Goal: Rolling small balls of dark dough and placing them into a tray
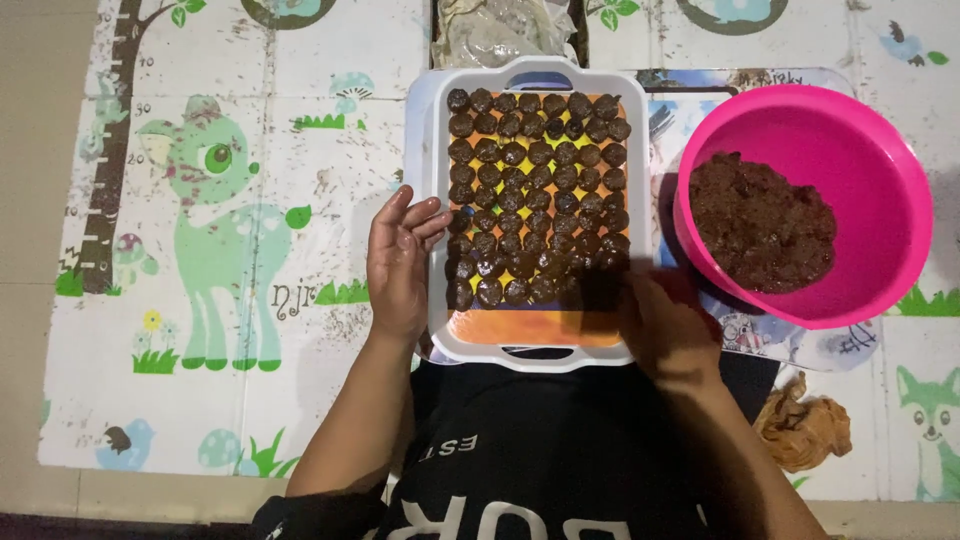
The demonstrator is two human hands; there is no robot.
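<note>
White tray is set on a play mat printed with a green deer and a tree; mat is laid on a tan floor seen left of the tray. Tray is packed with rows of dark brown balls, filled from the far handle down; an orange-yellow strip of tray bottom is left bare at the near edge.

Left hand is laid flat on the tray's left rim, fingers open, nothing gripped. Right hand is at the tray's near-right corner, beside the last row of balls; blurred, so grip can't be told.

Pink bowl is placed just right of the tray, holding a mound of brown paste. A crumpled brown cloth is seen below the bowl. A clear plastic bag is seen past the tray's far edge. Open mat is left of the tray.
</note>
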